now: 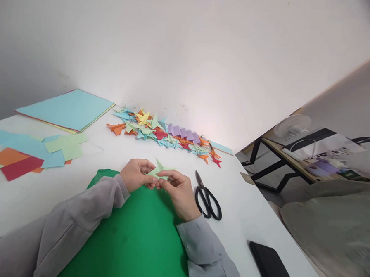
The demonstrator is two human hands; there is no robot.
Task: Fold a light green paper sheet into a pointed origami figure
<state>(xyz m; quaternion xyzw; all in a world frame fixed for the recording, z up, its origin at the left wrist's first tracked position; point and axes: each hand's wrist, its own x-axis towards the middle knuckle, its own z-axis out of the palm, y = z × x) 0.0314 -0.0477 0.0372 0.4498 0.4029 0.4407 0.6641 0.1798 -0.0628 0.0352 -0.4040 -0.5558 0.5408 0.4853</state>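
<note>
Both hands meet over the green cloth (130,235), holding a pale green folded paper star (159,167) between them. My left hand (136,174) pinches the star's left side between thumb and fingers. On the other side my right hand (179,192) grips its lower right part, thumb and index finger pressed close together. One point of the star sticks up above the fingers, while its lower part is hidden by them. Black-handled scissors (207,199) lie just right of my right hand, blades pointing away from me.
Many folded paper shapes (159,133) line the wall side of the table. A stack of coloured sheets (68,109) lies back left, with loose paper pieces (26,153) before it. A black flat object (271,267) rests at front right. Beyond the table's edge stands a low shelf (283,160).
</note>
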